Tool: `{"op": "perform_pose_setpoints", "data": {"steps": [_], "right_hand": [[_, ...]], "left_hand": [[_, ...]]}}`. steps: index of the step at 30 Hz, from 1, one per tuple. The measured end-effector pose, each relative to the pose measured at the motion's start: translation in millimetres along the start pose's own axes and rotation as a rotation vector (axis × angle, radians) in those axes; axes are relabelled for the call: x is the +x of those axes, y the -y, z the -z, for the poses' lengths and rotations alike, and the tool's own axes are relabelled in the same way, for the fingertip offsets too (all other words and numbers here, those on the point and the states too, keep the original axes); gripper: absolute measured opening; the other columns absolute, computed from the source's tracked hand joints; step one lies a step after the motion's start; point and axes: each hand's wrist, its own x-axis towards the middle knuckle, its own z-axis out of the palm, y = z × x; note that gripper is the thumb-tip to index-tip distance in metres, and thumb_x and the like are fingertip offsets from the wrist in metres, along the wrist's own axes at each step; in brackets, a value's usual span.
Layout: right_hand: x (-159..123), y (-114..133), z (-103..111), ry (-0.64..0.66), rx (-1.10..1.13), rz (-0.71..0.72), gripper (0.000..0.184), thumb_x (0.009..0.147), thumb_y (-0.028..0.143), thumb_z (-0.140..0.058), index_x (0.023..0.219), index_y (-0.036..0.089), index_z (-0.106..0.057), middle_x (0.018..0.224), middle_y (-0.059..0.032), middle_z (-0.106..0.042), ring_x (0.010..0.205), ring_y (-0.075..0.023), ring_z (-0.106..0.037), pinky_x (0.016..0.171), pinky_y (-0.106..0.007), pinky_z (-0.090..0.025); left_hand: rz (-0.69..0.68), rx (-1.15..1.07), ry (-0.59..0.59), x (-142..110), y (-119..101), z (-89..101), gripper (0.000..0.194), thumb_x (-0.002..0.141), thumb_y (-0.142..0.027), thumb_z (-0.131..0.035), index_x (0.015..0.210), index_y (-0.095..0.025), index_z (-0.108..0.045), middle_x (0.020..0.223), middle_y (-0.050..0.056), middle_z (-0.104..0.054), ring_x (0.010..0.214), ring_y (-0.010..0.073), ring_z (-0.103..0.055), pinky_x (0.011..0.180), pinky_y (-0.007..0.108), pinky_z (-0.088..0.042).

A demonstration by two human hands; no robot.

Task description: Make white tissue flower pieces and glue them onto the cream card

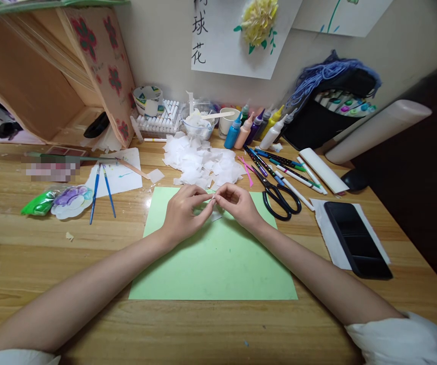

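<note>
Over the far half of a green sheet of paper (218, 268), my left hand (184, 213) and my right hand (239, 205) meet fingertip to fingertip. Both are closed in a pinch on a small white paper piece (213, 198), mostly hidden by the fingers. Just below the fingertips a pale scrap (216, 216) shows against the green; whether it joins the pinched piece I cannot tell. Beyond the hands lies a loose heap of thin white paper squares (199, 159). Black-handled scissors (279, 197) rest partly on the sheet's right edge, beside my right hand.
Behind the heap stand a tub of white stuff (198, 126) and several paint bottles (233, 131). Pens (294, 175) and a black tray (357, 238) lie right. At left are paintbrushes (95, 192), a palette (72, 202) and a painted cardboard box (100, 76).
</note>
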Motion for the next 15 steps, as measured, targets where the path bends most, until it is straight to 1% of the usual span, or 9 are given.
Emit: {"op": "perform_pose_setpoints", "data": {"steps": [3, 6, 10, 15], "right_hand": [[-0.9, -0.5, -0.3, 0.008, -0.017, 0.028, 0.016, 0.078, 0.032, -0.062, 0.074, 0.017, -0.058, 0.071, -0.0006, -0.058, 0.068, -0.0120, -0.053, 0.063, -0.025, -0.043], [-2.2, -0.3, -1.2, -0.002, -0.063, 0.037, 0.017, 0.078, 0.033, -0.062, 0.074, 0.017, -0.057, 0.071, -0.0002, -0.056, 0.066, -0.0119, -0.051, 0.061, -0.024, -0.042], [-2.2, 1.0, -1.5, -0.025, -0.086, 0.044, 0.018, 0.077, 0.032, -0.062, 0.072, 0.018, -0.054, 0.069, 0.0006, -0.053, 0.064, -0.0115, -0.049, 0.059, -0.024, -0.040], [-0.4, 1.7, -0.3, -0.074, -0.067, 0.025, 0.015, 0.075, 0.028, -0.061, 0.069, 0.018, -0.051, 0.067, 0.0014, -0.051, 0.062, -0.0110, -0.047, 0.058, -0.025, -0.038]], "left_hand": [[0.042, -0.048, 0.009, 1.0, -0.8, 1.6, 0.016, 0.083, -0.026, -0.056, 0.087, -0.019, -0.070, 0.078, 0.004, -0.064, 0.075, 0.0160, -0.056, 0.067, 0.029, -0.044], [0.092, -0.101, 0.012, 2.6, -0.5, 2.3, 0.015, 0.083, -0.024, -0.056, 0.079, -0.019, -0.069, 0.075, 0.003, -0.063, 0.074, 0.0154, -0.056, 0.067, 0.029, -0.044], [0.165, -0.138, -0.022, 4.8, 0.8, 2.6, 0.013, 0.081, -0.023, -0.057, 0.071, -0.019, -0.064, 0.070, 0.001, -0.060, 0.069, 0.0139, -0.054, 0.064, 0.028, -0.042], [0.367, -0.197, -0.113, 8.7, 6.1, 2.6, 0.017, 0.083, -0.024, -0.052, 0.068, -0.018, -0.055, 0.067, -0.001, -0.056, 0.061, 0.0112, -0.049, 0.056, 0.025, -0.039]]}}
